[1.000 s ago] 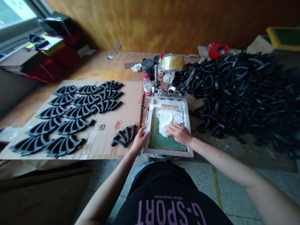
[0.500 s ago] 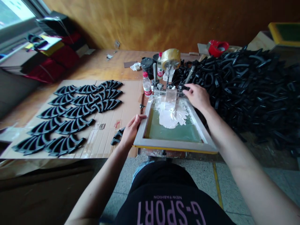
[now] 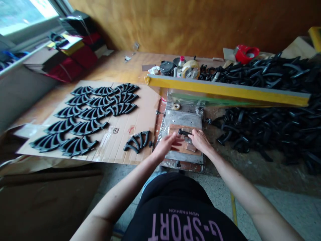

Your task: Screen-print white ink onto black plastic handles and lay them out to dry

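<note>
Pinched in the right hand (image 3: 198, 138), one end of a small black piece (image 3: 185, 132) sits in the grip. It points left, toward the left hand (image 3: 169, 142), with its long side running across the person. That left hand is close by on the other side, with its fingers spread (I can't tell if they touch the piece). Right now the right hand is nearer. Under the hands is a brown pad (image 3: 179, 152) on a gray metal plate (image 3: 184, 117). A small tape roll (image 3: 175, 108) sits at the plate's far end. Past the hands, a yellow-edged frame (image 3: 225, 89) is tilted up, with nothing seen between the hands and the pad. To the left, more curved pieces (image 3: 86, 116) lie in rows on cardboard (image 3: 141, 122) over the desk (image 3: 112, 72). To the right is a big black pile (image 3: 263, 73).
</note>
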### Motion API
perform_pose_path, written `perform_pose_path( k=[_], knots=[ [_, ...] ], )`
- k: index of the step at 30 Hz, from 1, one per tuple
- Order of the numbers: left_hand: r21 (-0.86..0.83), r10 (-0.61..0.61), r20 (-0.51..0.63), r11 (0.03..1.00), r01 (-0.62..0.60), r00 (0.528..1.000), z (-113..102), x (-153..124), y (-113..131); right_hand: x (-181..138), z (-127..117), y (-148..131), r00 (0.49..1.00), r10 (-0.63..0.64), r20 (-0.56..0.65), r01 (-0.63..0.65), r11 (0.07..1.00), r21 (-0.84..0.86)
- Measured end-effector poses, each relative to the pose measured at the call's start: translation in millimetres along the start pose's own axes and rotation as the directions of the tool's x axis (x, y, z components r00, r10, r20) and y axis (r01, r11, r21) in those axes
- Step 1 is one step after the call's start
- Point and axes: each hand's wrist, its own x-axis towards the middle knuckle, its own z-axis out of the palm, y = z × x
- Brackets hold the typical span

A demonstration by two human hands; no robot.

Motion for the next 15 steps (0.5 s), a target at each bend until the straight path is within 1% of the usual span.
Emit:
perform_pose_path(
  k=[1,2,3,5,7,9,10,12,13,14,15],
  knots=[
    [-0.013,-0.095,0.013,0.995,0.095,0.995,-0.3,-5.6,-19.5,-2.8,-3.7,-13.3,0.999,-0.024,-0.024,0.025,0.999,0.025],
    [-0.044,-0.142,0.006,0.989,0.142,0.990,-1.6,-9.8,-35.9,-5.7,-6.1,-28.8,0.996,-0.074,-0.057,0.077,0.996,0.053],
    [-0.093,-0.136,-0.046,0.987,0.132,0.990,-4.9,-12.5,-48.6,-8.4,-6.7,-46.2,0.985,-0.147,-0.087,0.154,0.985,0.077],
    [-0.159,-0.064,-0.218,0.987,0.029,0.974,-21.0,-14.5,-63.7,-10.9,-2.3,-83.0,0.940,-0.320,-0.115,0.333,0.936,0.116],
    [-0.137,-0.015,-0.388,0.990,-0.042,0.921,-52.9,-16.2,-70.1,-5.3,8.1,-116.5,0.875,-0.472,-0.104,0.483,0.857,0.178],
    [-0.068,0.001,-0.529,0.997,-0.044,0.849,-96.7,-21.9,-76.0,10.7,21.9,-142.3,0.823,-0.563,-0.076,0.563,0.789,0.245],
    [-0.006,0.001,-0.588,1.000,-0.005,0.809,-119.7,-26.2,-80.5,21.8,29.4,-152.2,0.809,-0.585,-0.053,0.577,0.773,0.265],
    [0.138,-0.016,-0.682,0.979,0.150,0.732,-160.5,-35.0,-92.9,45.8,44.8,-167.9,0.810,-0.586,0.027,0.562,0.788,0.252],
    [0.199,-0.030,-0.708,0.950,0.240,0.706,-176.5,-38.2,-99.9,56.9,52.3,-174.4,0.818,-0.569,0.080,0.542,0.810,0.225],
    [0.248,-0.045,-0.720,0.915,0.317,0.693,-189.0,-39.7,-106.2,66.5,59.5,-180.4,0.826,-0.547,0.136,0.518,0.832,0.196],
    [0.286,-0.060,-0.719,0.883,0.373,0.692,-198.4,-39.4,-111.3,74.0,66.2,-185.9,0.832,-0.520,0.193,0.494,0.853,0.169]
  ],
)
